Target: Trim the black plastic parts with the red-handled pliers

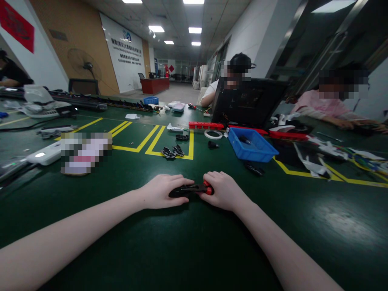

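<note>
Both hands rest on the green worktop [194,242], the left hand [162,190] and right hand [222,190] each with its grip closed around a black part with a red end [191,188].

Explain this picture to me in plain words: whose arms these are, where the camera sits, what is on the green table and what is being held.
The camera is worn on a person's head and looks forward and down, so the two bare arms are the wearer's own. The left hand and right hand together grip a small black part with a red end, low on the dark green table. Farther back lie small black pieces by yellow floor-tape lines, a white ring and a blue bin. Two other people sit across the table; their hands are not the wearer's.
</note>
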`<move>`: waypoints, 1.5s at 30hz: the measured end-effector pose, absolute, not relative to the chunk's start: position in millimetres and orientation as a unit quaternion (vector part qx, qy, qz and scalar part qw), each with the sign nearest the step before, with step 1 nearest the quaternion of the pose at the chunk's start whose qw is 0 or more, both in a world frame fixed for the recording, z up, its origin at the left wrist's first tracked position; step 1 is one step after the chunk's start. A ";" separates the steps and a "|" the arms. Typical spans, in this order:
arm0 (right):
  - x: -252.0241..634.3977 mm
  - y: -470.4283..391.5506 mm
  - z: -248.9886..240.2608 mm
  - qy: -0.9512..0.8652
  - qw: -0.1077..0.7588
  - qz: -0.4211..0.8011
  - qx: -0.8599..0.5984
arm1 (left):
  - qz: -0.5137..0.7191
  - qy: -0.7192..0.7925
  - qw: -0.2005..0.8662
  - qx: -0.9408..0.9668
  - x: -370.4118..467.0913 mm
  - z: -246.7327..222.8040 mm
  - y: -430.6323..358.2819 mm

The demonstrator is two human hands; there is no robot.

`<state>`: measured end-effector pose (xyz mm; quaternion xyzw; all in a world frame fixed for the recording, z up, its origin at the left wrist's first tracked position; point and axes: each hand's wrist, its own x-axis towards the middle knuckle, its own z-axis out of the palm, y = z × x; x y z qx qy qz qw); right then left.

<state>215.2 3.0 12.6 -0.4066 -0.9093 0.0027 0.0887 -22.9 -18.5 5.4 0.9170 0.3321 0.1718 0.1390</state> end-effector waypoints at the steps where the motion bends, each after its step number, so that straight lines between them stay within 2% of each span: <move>1: 214.8 2.7 13.0 -0.908 0.086 0.007 -0.410 | 0.172 0.334 0.123 0.918 -22.7 5.1 -18.9; 6: 213.2 2.4 14.1 -0.902 0.082 0.014 -0.423 | 0.180 0.336 0.073 0.922 -22.9 3.5 -20.3; 19: 213.0 2.9 12.7 -0.887 0.081 0.008 -0.456 | 0.269 0.268 0.043 0.924 -26.7 -2.0 -17.0; 32: 215.7 4.3 12.6 -0.892 0.085 0.004 -0.443 | 0.264 0.254 0.046 0.929 -28.0 -1.3 -16.6; 42: 218.5 5.5 9.3 -0.894 0.150 -0.042 -0.420 | 0.264 0.276 0.072 0.921 -24.0 6.6 -23.0; 45: 217.6 5.3 8.4 -0.889 0.147 -0.046 -0.431 | 0.267 0.278 0.083 0.919 -24.2 6.3 -23.2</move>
